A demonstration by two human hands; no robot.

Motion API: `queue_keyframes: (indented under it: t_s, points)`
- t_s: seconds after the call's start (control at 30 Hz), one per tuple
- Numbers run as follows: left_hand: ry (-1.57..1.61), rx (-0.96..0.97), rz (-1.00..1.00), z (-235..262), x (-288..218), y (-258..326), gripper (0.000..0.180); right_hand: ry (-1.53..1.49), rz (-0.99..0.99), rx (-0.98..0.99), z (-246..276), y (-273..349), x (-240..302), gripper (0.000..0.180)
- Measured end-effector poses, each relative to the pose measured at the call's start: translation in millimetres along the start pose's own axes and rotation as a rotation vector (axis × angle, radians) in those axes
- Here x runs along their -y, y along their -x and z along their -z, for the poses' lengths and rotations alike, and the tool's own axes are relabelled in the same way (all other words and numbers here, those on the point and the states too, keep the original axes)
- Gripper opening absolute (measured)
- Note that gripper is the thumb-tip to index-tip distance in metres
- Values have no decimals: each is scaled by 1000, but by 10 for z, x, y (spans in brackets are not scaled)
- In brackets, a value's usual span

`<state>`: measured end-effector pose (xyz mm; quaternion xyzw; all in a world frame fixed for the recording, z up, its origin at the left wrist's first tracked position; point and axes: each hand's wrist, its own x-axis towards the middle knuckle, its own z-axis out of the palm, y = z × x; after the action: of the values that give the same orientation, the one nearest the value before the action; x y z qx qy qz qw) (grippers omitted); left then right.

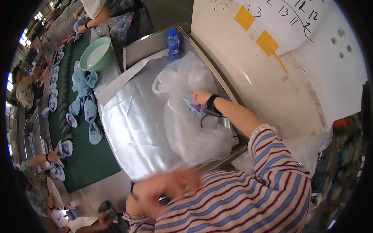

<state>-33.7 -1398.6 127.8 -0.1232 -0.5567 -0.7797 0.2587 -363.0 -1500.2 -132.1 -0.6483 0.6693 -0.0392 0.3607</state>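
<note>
My right hand (201, 97), with a dark band and a small device at the wrist, is closed at a clear plastic bag (186, 130). Its fingers pinch a small blue and purple fabric piece (196, 108), mostly hidden by the hand and the film. The crumpled bag lies on a silvery sheet (134, 124) in a metal-rimmed tray. Close to my striped shirt, my left hand (175, 187) is blurred by motion. Its fingers cannot be made out, nor whether it holds anything.
To the left, a green belt (103, 161) carries several blue slipper-like pieces (90, 110) and a dark braided strip (67, 89). A green basin (96, 54) and a blue-capped bottle (173, 43) stand beyond. Co-workers' hands (56, 155) reach in from the left. A white board (233, 50) rises at right.
</note>
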Motion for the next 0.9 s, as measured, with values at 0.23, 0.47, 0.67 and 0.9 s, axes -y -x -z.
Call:
queue_keyframes:
  t_s: [0.23,0.47,0.67,0.9]
  points:
    - [35,-1184,340,1226,1644,195,67,-1423,265,292,251,615,696,19]
    - [-1126,-375,970,1160,1604,465,102,-1639,393,-169,173,713,873,24]
    - [315,-919,279,1108,1309,878,81,-1576,484,315,127,760,1324,22]
    - [-179,-1012,339,1186,770,1335,41,-1023,-140,-470,-144,99,370,29]
